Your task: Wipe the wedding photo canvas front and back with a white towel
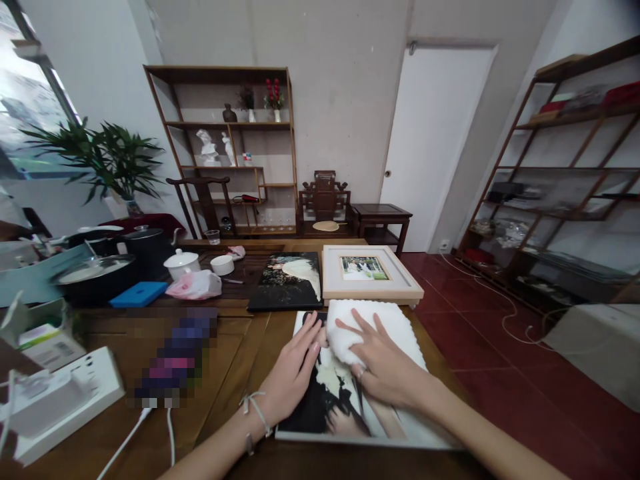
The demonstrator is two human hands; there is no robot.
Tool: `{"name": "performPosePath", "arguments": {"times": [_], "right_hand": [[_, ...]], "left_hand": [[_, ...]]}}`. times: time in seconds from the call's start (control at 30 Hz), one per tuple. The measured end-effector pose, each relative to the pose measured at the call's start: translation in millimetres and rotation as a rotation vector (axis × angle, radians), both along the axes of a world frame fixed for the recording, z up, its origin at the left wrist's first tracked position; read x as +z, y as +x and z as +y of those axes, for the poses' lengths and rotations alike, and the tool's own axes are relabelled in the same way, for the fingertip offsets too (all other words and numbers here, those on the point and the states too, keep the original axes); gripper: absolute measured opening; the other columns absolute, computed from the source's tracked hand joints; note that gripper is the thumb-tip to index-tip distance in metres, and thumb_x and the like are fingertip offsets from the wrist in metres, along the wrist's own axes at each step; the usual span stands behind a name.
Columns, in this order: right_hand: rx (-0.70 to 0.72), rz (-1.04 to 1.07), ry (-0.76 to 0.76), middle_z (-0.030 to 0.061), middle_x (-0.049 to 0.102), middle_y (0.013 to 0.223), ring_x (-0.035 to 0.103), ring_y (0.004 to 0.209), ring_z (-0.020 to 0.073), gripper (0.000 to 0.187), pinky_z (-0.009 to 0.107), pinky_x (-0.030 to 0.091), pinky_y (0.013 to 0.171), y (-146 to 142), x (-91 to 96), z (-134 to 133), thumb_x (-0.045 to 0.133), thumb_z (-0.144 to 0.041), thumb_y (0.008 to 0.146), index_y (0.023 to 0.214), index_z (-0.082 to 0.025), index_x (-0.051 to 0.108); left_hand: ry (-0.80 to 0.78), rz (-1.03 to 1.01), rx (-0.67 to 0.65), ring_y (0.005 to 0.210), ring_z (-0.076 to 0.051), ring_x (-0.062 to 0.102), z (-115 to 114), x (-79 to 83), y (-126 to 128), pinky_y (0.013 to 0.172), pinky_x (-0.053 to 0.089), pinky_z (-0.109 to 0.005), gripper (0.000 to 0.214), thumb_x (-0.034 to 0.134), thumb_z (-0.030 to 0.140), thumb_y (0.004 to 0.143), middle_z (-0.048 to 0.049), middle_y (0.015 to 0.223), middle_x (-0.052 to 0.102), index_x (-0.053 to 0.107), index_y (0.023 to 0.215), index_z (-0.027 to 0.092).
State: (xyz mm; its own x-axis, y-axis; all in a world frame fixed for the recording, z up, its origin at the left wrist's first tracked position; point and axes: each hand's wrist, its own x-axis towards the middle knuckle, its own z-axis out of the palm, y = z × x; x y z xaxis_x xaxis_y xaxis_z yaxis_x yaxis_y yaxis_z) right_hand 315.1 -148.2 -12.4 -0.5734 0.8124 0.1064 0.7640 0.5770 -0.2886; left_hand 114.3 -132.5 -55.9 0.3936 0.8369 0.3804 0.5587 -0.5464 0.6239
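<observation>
A large photo panel (345, 400) lies flat at the table's front edge, with dark and pale areas and a pictured person partly showing. My left hand (295, 363) rests open on its left side, fingers stretched out flat. A white cloth (405, 327) with a scalloped edge covers the panel's upper right. My right hand (383, 357) holds this cloth against the panel, fingers spread over it and the cloth bunched beside the thumb. Hand and cloth hide part of the picture.
Behind the panel lie a framed photo (373, 277) and a dark photo panel (290, 280). To the left are a power strip (65, 400) with cables, a blue box (139, 294), a white lidded bowl (181, 264) and a black pan (95, 280). Red floor (480, 347) lies right.
</observation>
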Motion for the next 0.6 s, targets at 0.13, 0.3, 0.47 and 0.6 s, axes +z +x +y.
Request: {"name": "performPosePath", "arguments": {"times": [0.13, 0.3, 0.47, 0.6], "right_hand": [[0.216, -0.002, 0.002, 0.0021, 0.028, 0.143, 0.0, 0.132, 0.0317, 0.022, 0.059, -0.002, 0.104, -12, 0.7, -28, 0.051, -0.016, 0.07, 0.085, -0.018, 0.067], [0.384, 0.045, -0.234, -0.0039, 0.045, 0.132, 0.016, 0.131, 0.0309, 0.035, 0.061, 0.007, 0.104, -16, -3.6, -49, 0.05, -0.011, 0.075, 0.102, -0.027, 0.064], [0.265, 0.032, -0.259, -0.0007, 0.047, 0.13, 0.025, 0.129, 0.0261, 0.033, 0.053, 0.011, 0.107, 15, -11.2, -60, 0.047, -0.005, 0.074, 0.09, -0.026, 0.068], [-0.033, 0.066, -0.178, 0.0067, 0.036, 0.139, 0.017, 0.131, 0.0311, 0.022, 0.053, 0.02, 0.103, 43, -4.3, -55, 0.049, -0.016, 0.074, 0.089, -0.019, 0.065]], "left_hand": [[-0.032, -0.079, 0.009, 0.131, -0.016, 0.026, 0, 2.0, 1, 0.11, 0.021, -0.038, 0.041, 0.03, 0.031, 0.093, -0.0024, 0.142, 0.032, 0.038, 0.132, 0.021], [-0.021, -0.108, 0.022, 0.128, -0.017, 0.033, 1, 2.0, 2, 0.108, 0.026, -0.038, 0.04, 0.03, 0.03, 0.093, -0.003, 0.138, 0.04, 0.043, 0.129, 0.02], [-0.008, 0.024, -0.042, 0.126, -0.019, 0.037, 0, 2.2, 3, 0.106, 0.03, -0.04, 0.036, 0.041, 0.028, 0.088, -0.0013, 0.135, 0.043, 0.051, 0.123, 0.024], [0.017, 0.079, -0.073, 0.123, -0.02, 0.042, 1, 1.3, 2, 0.105, 0.031, -0.043, 0.034, 0.044, 0.025, 0.087, -0.0007, 0.128, 0.05, 0.055, 0.119, 0.026]]}}
